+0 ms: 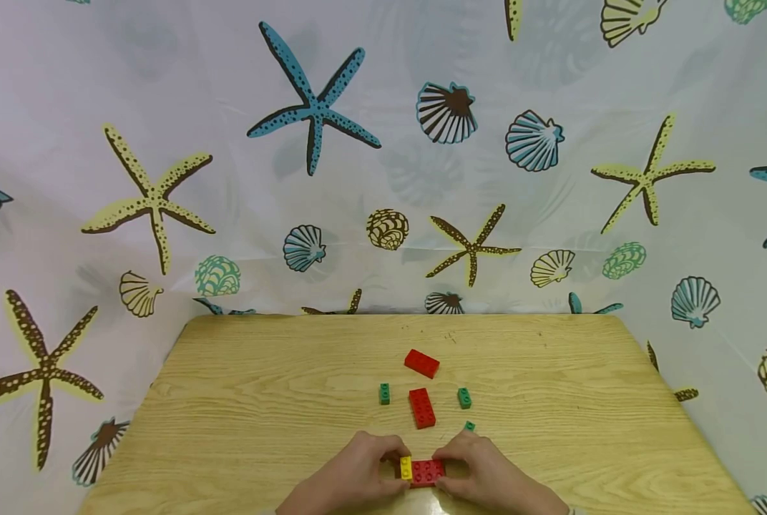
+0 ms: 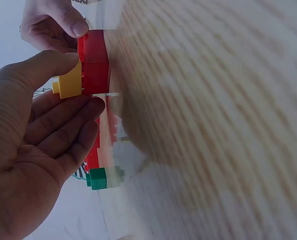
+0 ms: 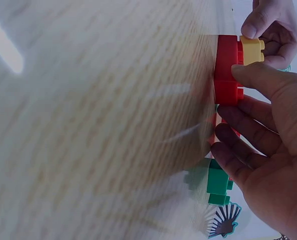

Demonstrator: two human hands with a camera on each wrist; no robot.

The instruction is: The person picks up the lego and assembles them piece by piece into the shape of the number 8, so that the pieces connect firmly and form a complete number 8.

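Note:
A red toy building brick (image 1: 427, 473) lies on the wooden table near its front edge. On its left end sits a small yellow brick (image 1: 406, 468), studs up in the head view. My left hand (image 1: 360, 473) pinches the yellow brick between thumb and fingers; in the left wrist view the thumb lies on the yellow brick (image 2: 70, 82). From the other side my right hand (image 1: 489, 472) holds the red brick's right end, its thumb against the front face of the red brick (image 3: 226, 75) in the right wrist view. Whether the two bricks are fully pressed together I cannot tell.
Behind the hands lie a red brick (image 1: 422, 408) and, farther back, another red brick (image 1: 422, 363). Small green bricks stand to the left (image 1: 384, 393) and right (image 1: 463, 398). A third green brick (image 1: 470, 425) is partly hidden by my right hand. Patterned curtain (image 1: 383, 179) surrounds the table.

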